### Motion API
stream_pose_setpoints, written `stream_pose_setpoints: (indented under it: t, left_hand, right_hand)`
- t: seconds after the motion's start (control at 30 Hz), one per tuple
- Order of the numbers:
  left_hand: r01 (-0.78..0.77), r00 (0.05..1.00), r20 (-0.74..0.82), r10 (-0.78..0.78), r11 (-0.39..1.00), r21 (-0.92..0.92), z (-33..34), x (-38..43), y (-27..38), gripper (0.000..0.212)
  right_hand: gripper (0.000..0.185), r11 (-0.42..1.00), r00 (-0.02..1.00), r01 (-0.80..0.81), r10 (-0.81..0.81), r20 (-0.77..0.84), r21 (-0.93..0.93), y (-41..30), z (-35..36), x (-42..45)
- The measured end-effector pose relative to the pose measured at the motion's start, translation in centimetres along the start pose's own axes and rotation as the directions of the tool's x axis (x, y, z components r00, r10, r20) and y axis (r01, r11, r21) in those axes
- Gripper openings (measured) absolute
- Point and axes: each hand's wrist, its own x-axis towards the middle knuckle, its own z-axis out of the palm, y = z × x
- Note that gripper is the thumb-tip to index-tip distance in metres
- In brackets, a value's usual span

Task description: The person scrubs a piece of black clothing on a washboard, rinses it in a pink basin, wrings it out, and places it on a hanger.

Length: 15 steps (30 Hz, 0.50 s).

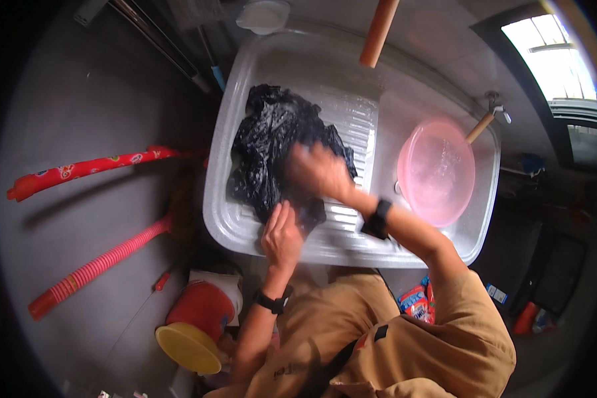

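Note:
A wet black garment or cloth (273, 139) lies bunched on the ribbed washboard part of a grey laundry sink (298, 256). My left hand (282, 236) rests on the cloth's lower edge with its fingers extended and close together. Over the middle of the cloth is my right hand (318, 169), blurred by motion; whether its fingers grip anything is unclear. To the right, in the sink's basin, stands a pink plastic basin (438, 174) with water running into it from a tap with a tan tube (480, 128).
Another tan tube (378, 35) hangs over the sink's back edge, near a white dish (262, 17). Two red-handled tools stand at the left. Below them are a red bucket (199, 306) and a yellow basin (189, 348). Detergent bags (418, 302) lie below the sink.

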Motion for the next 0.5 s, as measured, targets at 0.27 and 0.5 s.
stream_pose_setpoints:
  t: [0.27,0.5]
  left_hand:
    - [0.014,1.0,0.002,-0.014,0.997,-0.079,-0.5,0.2,0.0,0.03]
    - [0.231,0.973,-0.009,-0.231,0.972,0.05,-1.6,0.0,1.9,0.09]
  right_hand:
    - [0.056,0.811,0.828,-0.559,0.556,0.068,0.175,6.0,-2.8,6.7]
    - [0.043,0.733,0.769,-0.627,0.528,0.362,0.263,0.6,-5.7,-3.4]
